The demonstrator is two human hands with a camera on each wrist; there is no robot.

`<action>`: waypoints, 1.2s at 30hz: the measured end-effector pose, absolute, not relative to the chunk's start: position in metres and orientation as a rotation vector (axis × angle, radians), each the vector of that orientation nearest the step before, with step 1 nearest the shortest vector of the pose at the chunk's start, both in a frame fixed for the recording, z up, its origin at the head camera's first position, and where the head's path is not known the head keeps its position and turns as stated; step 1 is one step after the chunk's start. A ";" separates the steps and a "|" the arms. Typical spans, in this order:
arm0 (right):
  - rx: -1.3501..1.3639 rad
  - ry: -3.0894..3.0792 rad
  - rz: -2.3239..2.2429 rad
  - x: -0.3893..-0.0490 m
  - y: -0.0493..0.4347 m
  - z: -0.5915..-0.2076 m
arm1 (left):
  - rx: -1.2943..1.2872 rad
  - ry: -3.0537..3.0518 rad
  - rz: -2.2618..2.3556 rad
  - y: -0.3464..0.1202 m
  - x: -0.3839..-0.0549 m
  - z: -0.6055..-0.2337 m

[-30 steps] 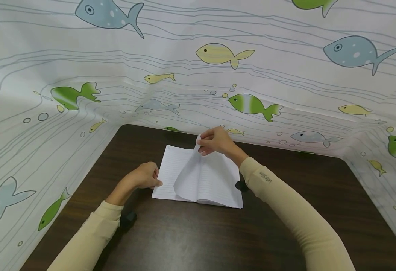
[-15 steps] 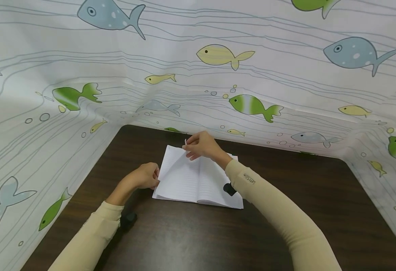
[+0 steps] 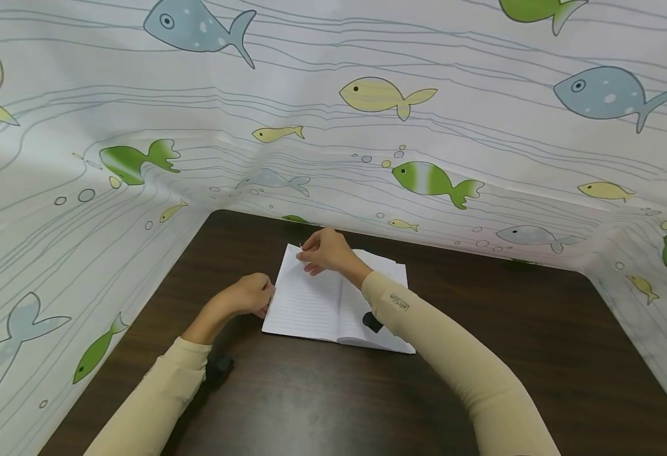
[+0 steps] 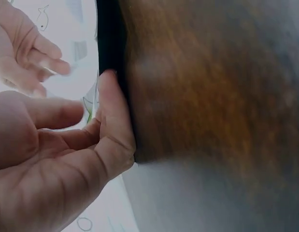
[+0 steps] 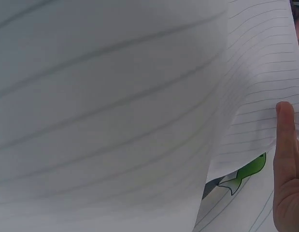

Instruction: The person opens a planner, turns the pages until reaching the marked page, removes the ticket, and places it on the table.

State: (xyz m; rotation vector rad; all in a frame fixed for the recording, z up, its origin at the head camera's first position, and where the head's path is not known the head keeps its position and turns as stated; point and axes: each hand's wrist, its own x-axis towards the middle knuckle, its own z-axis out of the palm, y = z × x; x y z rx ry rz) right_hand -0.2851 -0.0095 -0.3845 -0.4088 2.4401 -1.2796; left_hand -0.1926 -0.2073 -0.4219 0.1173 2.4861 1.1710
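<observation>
An open notebook (image 3: 390, 335) with lined white pages lies towards the back of the dark table. My right hand (image 3: 329, 252) is over its upper left part, pinching a page (image 5: 260, 96) near the top edge between thumb and fingers. That page slopes over the notebook's left side. At the left edge of the notebook is my left hand (image 3: 247, 294), its fingers low by the table. In the left wrist view, the left thumb (image 4: 57, 113) stands apart from the index finger (image 4: 115, 121), with nothing gripped between them.
The dark wood-grain table (image 3: 310, 405) runs back to a white sheet (image 3: 322, 38) printed with fish, which rises at the rear and both sides. Black wrist devices sit under the left sleeve (image 3: 156, 392) and right sleeve (image 3: 453, 354).
My right hand has carried the page leftward and down from an upright lean over the middle, so it covers the left page. My left thumb has come off the left page's edge.
</observation>
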 end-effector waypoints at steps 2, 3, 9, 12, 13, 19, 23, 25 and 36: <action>-0.405 2.461 -1.262 -0.285 -0.013 -0.386 | 0.090 2.449 1.210 -0.207 -0.194 -0.422; -0.406 2.468 -1.253 -0.285 -0.014 -0.387 | 0.086 2.441 1.210 -0.207 -0.194 -0.421; -0.412 2.508 -1.217 -0.287 -0.022 -0.394 | 0.176 2.538 1.041 -0.208 -0.195 -0.419; -0.412 2.521 -1.202 -0.287 -0.024 -0.397 | 0.187 2.577 0.990 -0.206 -0.195 -0.420; -0.415 2.521 -1.192 -0.287 -0.025 -0.397 | 0.181 2.582 0.981 -0.205 -0.195 -0.421; -0.495 2.500 -0.989 -0.286 -0.028 -0.399 | 0.124 2.578 0.941 -0.202 -0.196 -0.421; -0.626 2.496 -0.753 -0.283 -0.030 -0.399 | 0.113 2.568 0.943 -0.202 -0.196 -0.422; -0.694 2.497 -0.657 -0.283 -0.031 -0.399 | 0.114 2.568 0.947 -0.203 -0.196 -0.422; -0.884 2.532 -0.309 -0.275 -0.031 -0.393 | 0.150 2.594 0.923 -0.205 -0.196 -0.420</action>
